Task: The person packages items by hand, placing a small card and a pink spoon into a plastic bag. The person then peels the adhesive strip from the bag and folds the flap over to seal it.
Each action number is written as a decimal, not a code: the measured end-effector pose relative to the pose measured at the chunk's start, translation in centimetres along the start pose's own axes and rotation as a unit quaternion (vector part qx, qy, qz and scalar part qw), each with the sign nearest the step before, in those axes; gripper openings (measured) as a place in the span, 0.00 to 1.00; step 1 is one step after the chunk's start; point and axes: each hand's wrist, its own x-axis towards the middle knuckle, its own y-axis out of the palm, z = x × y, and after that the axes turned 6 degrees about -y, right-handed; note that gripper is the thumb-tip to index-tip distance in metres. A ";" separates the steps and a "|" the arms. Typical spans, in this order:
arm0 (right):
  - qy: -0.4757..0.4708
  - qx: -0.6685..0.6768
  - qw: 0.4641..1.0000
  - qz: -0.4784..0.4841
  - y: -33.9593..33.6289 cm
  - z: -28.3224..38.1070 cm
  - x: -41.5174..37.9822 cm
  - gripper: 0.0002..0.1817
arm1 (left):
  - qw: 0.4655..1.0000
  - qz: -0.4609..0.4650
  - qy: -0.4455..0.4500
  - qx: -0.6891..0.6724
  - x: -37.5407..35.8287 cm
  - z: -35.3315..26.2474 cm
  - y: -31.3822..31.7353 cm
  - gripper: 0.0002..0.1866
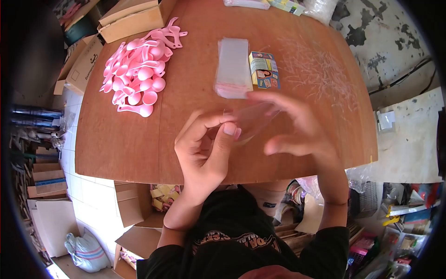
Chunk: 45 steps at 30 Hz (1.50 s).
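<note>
- Clear plastic sleeve (253,122) is being held just above the near part of the bench (139,149), between the two hands, close to the person's chest.
- Left hand (204,149) is pinching the sleeve's near left edge, its fingers (230,129) curling in with the thumb pressing against the plastic.
- Right hand (297,128) is arching over the sleeve's right side; its fingers are lying loosely spread and bent, the tips touching the sleeve's upper edge, though whether they are gripping it cannot be told.
- Just beyond the hands, a stack of clear sleeves (233,67) is lying flat on the bench, its near end showing a pinkish edge.
- Touching the right side of that stack, a small printed card pack (265,69) with pictures is lying face up.
- To the right of the pack, a scatter of thin clear plastic slivers (320,72) is spreading across the wood.
- Well to the left, a heap of pink plastic spoons (139,74) is sitting on the bench, apart from the stack.
- Beyond the spoons, at the far left corner, a cardboard box (132,18) is resting at the bench edge.
- At the far edge, more packets (267,3) are showing only in part.
</note>
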 end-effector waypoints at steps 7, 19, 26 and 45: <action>-0.164 -0.059 0.973 -0.149 2.2 2.1 2.1 0.06 | 0.995 -0.005 0.061 -0.082 0.3 0.0 -0.6 0.26; 0.071 0.237 0.961 -0.120 3.0 1.7 1.3 0.10 | 0.996 0.066 -0.054 -0.012 0.4 0.6 -0.7 0.24; 0.133 0.261 0.948 -0.124 4.4 -1.2 -0.7 0.10 | 0.993 0.060 -0.100 -0.035 0.4 0.7 -1.2 0.23; 0.100 0.268 0.945 -0.159 5.0 -1.4 -1.2 0.10 | 0.985 0.024 -0.153 -0.076 0.1 1.2 -3.3 0.11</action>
